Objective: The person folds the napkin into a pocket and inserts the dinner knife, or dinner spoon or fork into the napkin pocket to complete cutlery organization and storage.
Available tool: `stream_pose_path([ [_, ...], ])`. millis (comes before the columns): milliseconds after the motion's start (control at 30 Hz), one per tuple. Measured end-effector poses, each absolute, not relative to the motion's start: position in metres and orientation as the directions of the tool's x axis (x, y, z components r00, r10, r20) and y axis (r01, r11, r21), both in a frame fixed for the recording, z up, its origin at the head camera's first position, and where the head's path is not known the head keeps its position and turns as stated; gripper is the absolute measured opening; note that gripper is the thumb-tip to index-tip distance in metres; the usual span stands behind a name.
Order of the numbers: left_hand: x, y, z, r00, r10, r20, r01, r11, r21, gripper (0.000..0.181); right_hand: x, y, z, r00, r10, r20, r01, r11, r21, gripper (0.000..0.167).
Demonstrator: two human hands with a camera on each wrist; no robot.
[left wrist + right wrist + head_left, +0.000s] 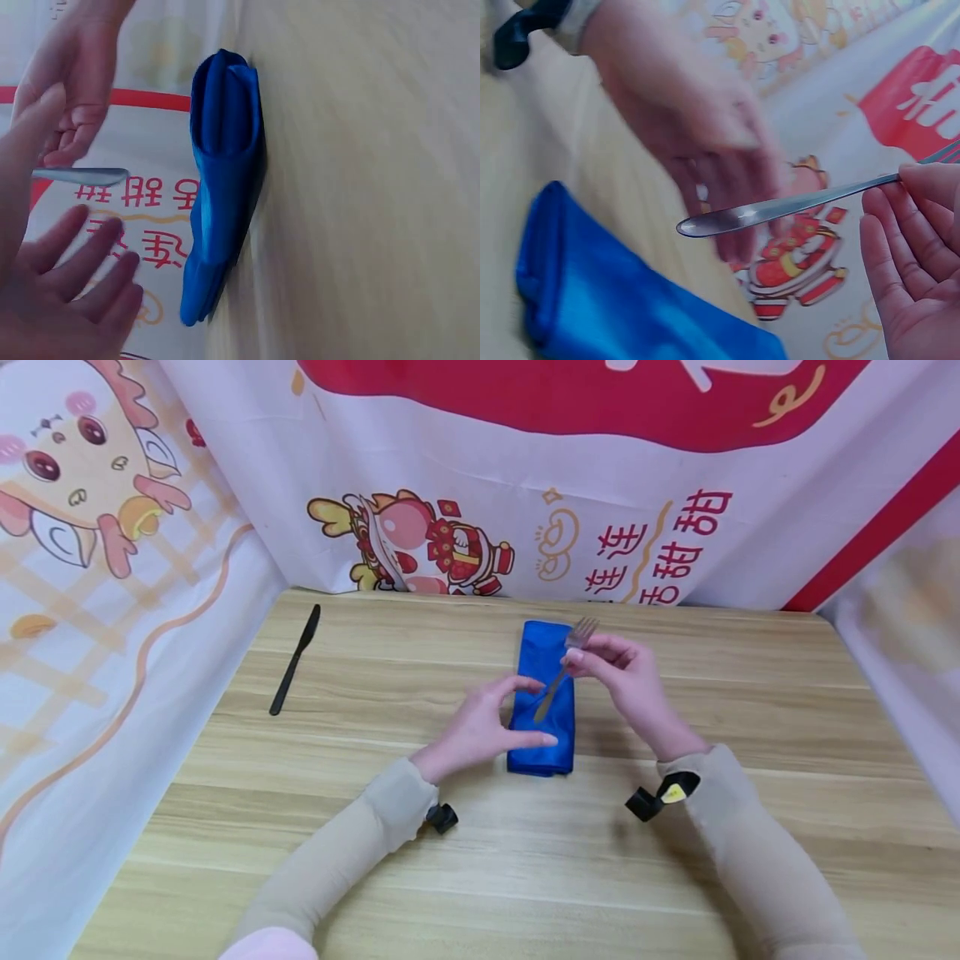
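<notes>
A metal fork is pinched by my right hand near the base of its tines, which point away from me. Its handle slants down toward my left hand, above a folded blue cloth. The left thumb and fingers are spread on either side of the handle's end, with a gap between hand and fork in the head view. In the right wrist view the fork handle juts out free from the fingertips. The cloth lies on the table as a narrow, layered strip in the left wrist view.
A black knife lies at the left of the wooden table. Printed curtains hang along the table's back and sides. Each wrist wears a strap with a small black piece attached.
</notes>
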State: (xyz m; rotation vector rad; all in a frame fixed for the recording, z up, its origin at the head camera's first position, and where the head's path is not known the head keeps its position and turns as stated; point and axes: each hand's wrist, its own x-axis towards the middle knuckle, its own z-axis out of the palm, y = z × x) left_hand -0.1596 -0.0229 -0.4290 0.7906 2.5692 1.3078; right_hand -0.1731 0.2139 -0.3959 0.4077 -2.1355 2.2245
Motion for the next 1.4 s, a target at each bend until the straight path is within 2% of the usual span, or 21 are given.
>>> stream_pose_path([
  [167, -0.152, -0.025, -0.428, -0.748, 0.664, -0.021, 0.565, 0.652, 0.506, 0.111, -0.178, 0.229, -0.383, -0.961, -0.077, 0.266, -0.259, -0.09, -0.962, 0.019],
  [233, -0.148, -0.023, -0.429, -0.699, 0.712, -0.059, 0.635, 0.657, 0.407, 0.117, -0.181, 0.233, -0.379, -0.96, -0.053, 0.275, -0.269, -0.106, -0.957, 0.02],
  [333, -0.141, -0.019, -0.433, -0.653, 0.75, -0.107, 0.687, 0.646, 0.332, 0.121, -0.185, 0.236, -0.375, -0.963, -0.041, 0.265, -0.259, -0.113, -0.959, 0.024],
  [600, -0.128, -0.01, -0.439, -0.59, 0.773, -0.232, 0.727, 0.634, 0.263, 0.117, -0.2, 0.234, -0.381, -0.981, -0.074, 0.182, -0.175, -0.09, -0.98, 0.041],
  [800, -0.126, -0.008, -0.445, -0.571, 0.757, -0.318, 0.726, 0.646, 0.235, 0.122, -0.216, 0.226, -0.394, -0.984, -0.139, 0.115, -0.109, -0.05, -0.993, 0.042],
  [1233, -0.124, -0.007, -0.441, -0.563, 0.754, -0.338, 0.753, 0.637, 0.166, 0.127, -0.247, 0.193, -0.424, -0.986, -0.158, -0.058, 0.053, 0.032, -0.998, 0.035],
  [1400, -0.127, -0.006, -0.451, -0.562, 0.756, -0.336, 0.761, 0.632, 0.149, 0.128, -0.252, 0.19, -0.435, -0.97, -0.193, -0.149, 0.148, 0.021, -0.989, 0.035],
])
